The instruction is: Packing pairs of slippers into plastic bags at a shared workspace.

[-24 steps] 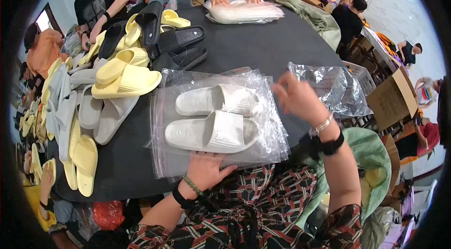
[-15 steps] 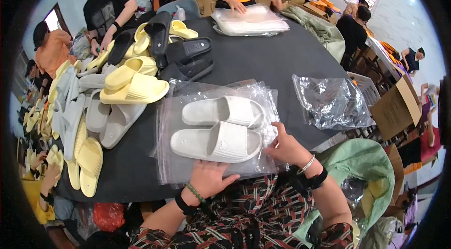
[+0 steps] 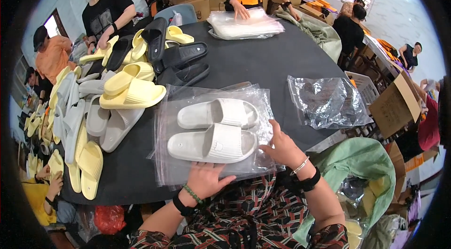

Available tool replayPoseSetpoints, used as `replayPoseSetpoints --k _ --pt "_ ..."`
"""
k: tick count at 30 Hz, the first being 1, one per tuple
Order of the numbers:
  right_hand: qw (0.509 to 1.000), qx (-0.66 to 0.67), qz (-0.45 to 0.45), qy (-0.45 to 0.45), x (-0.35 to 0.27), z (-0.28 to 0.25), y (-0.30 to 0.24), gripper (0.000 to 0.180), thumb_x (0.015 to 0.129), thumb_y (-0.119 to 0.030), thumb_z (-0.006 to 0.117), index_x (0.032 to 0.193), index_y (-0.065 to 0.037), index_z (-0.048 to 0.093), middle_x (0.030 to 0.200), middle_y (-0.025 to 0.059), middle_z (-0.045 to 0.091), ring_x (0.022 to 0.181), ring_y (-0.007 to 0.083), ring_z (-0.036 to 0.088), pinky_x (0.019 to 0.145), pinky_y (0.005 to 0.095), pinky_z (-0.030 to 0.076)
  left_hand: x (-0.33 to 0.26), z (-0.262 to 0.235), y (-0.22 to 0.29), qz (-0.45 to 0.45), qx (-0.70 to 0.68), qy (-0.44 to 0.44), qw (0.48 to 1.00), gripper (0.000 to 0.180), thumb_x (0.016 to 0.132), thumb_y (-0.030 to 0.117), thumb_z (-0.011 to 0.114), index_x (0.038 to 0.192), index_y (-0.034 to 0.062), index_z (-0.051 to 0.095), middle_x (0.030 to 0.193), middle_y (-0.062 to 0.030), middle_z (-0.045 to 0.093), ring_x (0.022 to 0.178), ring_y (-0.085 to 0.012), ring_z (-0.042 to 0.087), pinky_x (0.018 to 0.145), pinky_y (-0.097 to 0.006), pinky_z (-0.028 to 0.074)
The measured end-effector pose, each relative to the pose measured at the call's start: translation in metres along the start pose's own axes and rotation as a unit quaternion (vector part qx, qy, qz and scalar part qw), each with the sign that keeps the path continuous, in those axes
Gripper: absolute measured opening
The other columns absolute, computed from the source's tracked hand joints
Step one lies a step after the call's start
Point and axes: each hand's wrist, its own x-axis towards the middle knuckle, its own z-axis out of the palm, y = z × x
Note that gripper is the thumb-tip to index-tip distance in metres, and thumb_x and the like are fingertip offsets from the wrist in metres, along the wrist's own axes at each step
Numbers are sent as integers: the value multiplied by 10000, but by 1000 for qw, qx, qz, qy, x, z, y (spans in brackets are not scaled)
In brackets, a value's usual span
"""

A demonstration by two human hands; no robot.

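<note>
A pair of pale grey slide slippers lies side by side, the near slipper (image 3: 192,144) and the far slipper (image 3: 199,113), toe ends to the right. Under them is a stack of clear plastic bags (image 3: 164,173); glossy film shows by the toes, but I cannot tell whether the slippers are inside a bag. My left hand (image 3: 205,183) is open, its fingers flat on the bags at the near edge, close to the near slipper. Beside the toe ends, my right hand (image 3: 285,149) rests at the bags' right edge, open, index finger and thumb apart.
Yellow slippers (image 3: 136,91), grey slippers (image 3: 123,126) and black slippers (image 3: 185,56) are heaped at left on the dark table (image 3: 253,68). At right lies a filled clear bag (image 3: 326,101), above a green sack (image 3: 357,155). Across the table, a person in orange handles more bags (image 3: 246,23).
The view has shifted slightly, so the slippers and bags sit a little further left. Both hands keep nearly the same pose. Across the table, the person's hand has moved over the bags.
</note>
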Motion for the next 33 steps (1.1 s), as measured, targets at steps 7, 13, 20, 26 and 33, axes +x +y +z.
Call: replayPoseSetpoints --k 7,13,20,26,33 --pt "995 93 -33 -32 28 5 -4 844 745 20 689 1471 -51 265 874 196 635 858 397 650 794 430 520 -3 -15 -5 -32 -16 -39 999 544 864 604 576 1138 156 715 923 -144 687 849 -313 651 786 -470 461" --pt "994 99 -35 -5 16 3 19 774 741 80 653 1447 -22 351 1155 219 596 960 383 630 832 416 530 -6 0 2 -26 -72 -90 993 602 939 620 442 1307 171 602 1278 -191 599 1236 -378 521 1062 -538 357" --pt "965 -62 -233 103 -2 -14 -27 828 800 -108 722 1484 12 272 1506 248 295 1397 425 287 1144 461 271 -14 -10 4 -62 -76 -114 989 621 933 593 476 1372 158 537 1345 -177 546 1204 -361 543 1012 -501 400" --pt "975 -137 -175 -28 4 20 12 980 853 -372 661 1520 66 92 1589 293 74 1472 465 94 1173 523 157 -9 -2 2 -47 -70 -42 996 605 924 582 496 1347 153 557 1317 -175 556 1212 -371 523 1010 -514 385" --pt "935 -270 -229 -28 -6 42 37 978 868 -529 599 1503 86 180 1539 338 213 1439 488 178 1167 549 180 -8 4 -1 -45 -86 -115 989 623 919 582 501 1388 173 519 1391 -175 511 1285 -381 467 1052 -563 318"
